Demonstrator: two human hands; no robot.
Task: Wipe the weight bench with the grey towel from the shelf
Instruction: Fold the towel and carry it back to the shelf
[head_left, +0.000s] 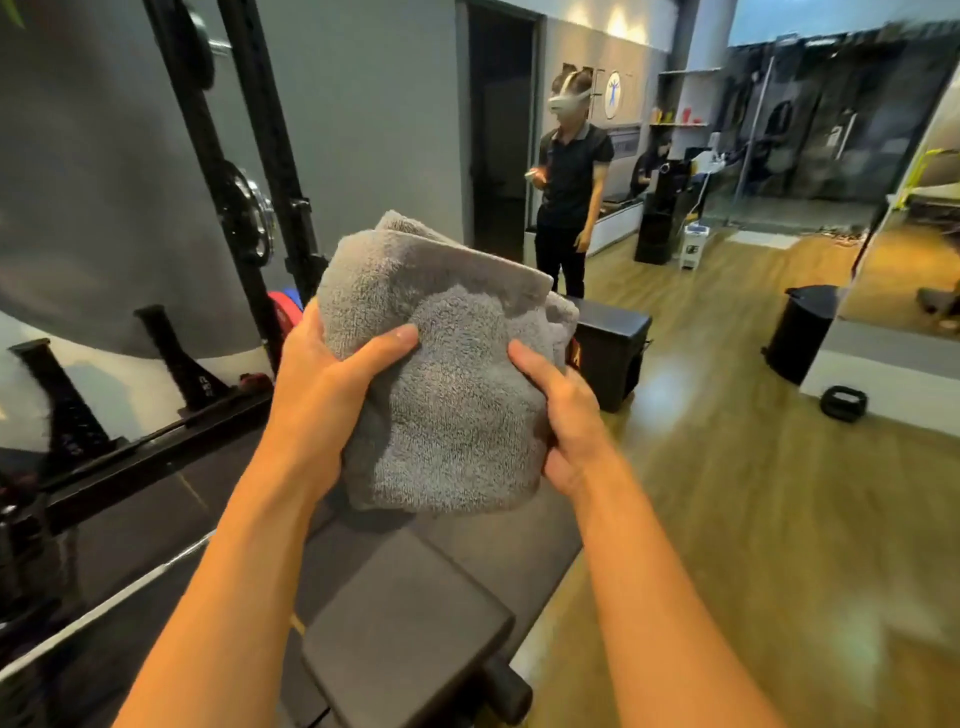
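Gym room, wood floor (727, 519) | grey towel (447, 374) bunched, held up in the air above the dark padded weight bench (415, 623) | left hand (332, 374) grips its left side, thumb across the front | right hand (566, 410) clasps its right edge | black rack (249, 171) at left | standing person (569, 187) beyond.

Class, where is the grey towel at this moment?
In the head view the grey towel sits centre frame, bunched between the left hand and right hand, held above the weight bench.

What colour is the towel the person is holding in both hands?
Grey, a plain terry cloth with no pattern. The towel shows clearly in the head view.
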